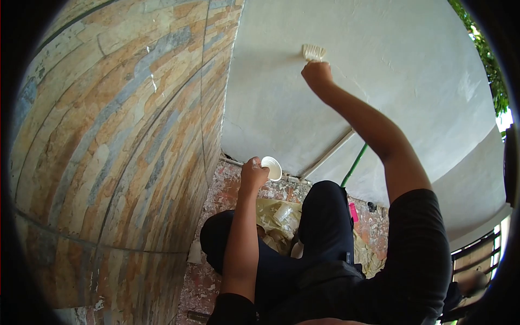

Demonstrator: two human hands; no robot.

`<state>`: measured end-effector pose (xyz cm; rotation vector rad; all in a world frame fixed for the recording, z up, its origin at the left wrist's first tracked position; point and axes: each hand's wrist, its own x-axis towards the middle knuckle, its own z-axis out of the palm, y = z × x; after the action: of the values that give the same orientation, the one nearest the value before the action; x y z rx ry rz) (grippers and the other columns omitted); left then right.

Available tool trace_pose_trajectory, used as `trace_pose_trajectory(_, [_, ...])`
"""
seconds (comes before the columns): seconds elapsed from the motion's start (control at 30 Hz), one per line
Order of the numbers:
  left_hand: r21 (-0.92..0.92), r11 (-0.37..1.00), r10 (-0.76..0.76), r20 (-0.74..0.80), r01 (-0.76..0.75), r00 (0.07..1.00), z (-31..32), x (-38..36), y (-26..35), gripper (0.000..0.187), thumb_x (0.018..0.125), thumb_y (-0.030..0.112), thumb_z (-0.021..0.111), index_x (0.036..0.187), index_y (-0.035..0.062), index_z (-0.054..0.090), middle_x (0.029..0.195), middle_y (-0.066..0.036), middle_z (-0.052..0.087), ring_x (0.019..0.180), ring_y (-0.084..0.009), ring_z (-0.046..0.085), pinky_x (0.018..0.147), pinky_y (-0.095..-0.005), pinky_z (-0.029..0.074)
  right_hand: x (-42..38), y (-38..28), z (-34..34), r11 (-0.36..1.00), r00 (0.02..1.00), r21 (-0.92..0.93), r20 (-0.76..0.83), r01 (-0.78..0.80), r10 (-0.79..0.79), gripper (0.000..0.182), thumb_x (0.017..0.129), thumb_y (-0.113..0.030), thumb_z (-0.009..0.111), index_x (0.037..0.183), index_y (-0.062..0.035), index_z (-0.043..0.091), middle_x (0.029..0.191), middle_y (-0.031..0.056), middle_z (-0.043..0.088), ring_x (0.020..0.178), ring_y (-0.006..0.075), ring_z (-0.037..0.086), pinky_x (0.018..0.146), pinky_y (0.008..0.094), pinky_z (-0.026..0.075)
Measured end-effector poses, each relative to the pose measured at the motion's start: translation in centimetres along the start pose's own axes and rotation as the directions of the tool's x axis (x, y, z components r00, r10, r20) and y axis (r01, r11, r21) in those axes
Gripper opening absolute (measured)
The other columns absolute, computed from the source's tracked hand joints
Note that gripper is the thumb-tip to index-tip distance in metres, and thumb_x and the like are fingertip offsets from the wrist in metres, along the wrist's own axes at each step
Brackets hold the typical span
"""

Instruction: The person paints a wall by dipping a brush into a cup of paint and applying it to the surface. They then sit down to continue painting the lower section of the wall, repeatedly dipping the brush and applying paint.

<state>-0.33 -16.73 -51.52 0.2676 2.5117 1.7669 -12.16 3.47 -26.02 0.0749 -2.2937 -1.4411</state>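
Note:
My right hand (318, 75) is closed round the handle of a paintbrush (313, 52), raised high against the pale wall (281, 103). The brush's light bristles point upward at the wall surface, and the fist hides the handle. Lower and to the left, my left hand (254, 174) grips a white cup (272, 169) by its side. The cup's round mouth faces up toward me, with white inside. White paint spots mark the left thumb.
A stone-clad wall (135, 135) rises close on my left. A green pole (355, 165) and a pale stick (327, 154) lean on the painted wall. Below, a stained sheet (265, 211) covers part of the speckled floor, near a pink object (353, 212). A railing (479, 254) stands far right.

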Motion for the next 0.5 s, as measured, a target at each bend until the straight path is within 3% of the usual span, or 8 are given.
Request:
trace_pose_trajectory(0.07, [-0.094, 0.995, -0.042, 0.010, 0.043, 0.999, -0.4, -0.3, 0.3, 0.013, 0.071, 0.006, 0.058, 0.066, 0.0006, 0.047, 0.059, -0.015, 0.060, 0.052, -0.0221, 0.065, 0.047, -0.0327, 0.051, -0.6, -3.2, -0.6, 0.994, 0.992, 0.104, 0.117, 0.027, -0.039, 0.008, 0.071, -0.010, 0.063, 0.076, -0.0111, 0.069, 0.072, 0.0037, 0.065, 0.067, 0.0174, 0.064, 0.044, 0.0305, 0.043])
trace_pose_trajectory(0.2, [0.005, 0.998, 0.055, -0.050, -0.055, 0.997, 0.4, 0.4, -0.9, 0.014, 0.071, 0.005, 0.058, 0.065, 0.0010, 0.046, 0.058, -0.016, 0.059, 0.052, -0.0234, 0.065, 0.049, -0.0330, 0.050, -0.7, -6.9, 0.0, 0.988, 0.980, 0.035, 0.127, 0.152, -0.156, 0.009, 0.068, -0.010, 0.066, 0.074, -0.0145, 0.071, 0.068, -0.0038, 0.064, 0.065, 0.0150, 0.063, 0.040, 0.0288, 0.038])
trace_pose_trajectory(0.5, [-0.030, 0.999, 0.040, -0.015, -0.040, 0.999, -0.3, 0.1, 0.0, 0.013, 0.071, 0.007, 0.057, 0.066, 0.0013, 0.046, 0.058, -0.016, 0.059, 0.052, -0.0233, 0.065, 0.049, -0.0339, 0.050, -2.4, -10.8, 1.4, 0.966, 0.963, 0.203, 0.184, 0.158, -0.197, 0.009, 0.070, -0.009, 0.065, 0.075, -0.0142, 0.071, 0.070, -0.0035, 0.065, 0.067, 0.0142, 0.065, 0.043, 0.0282, 0.041])
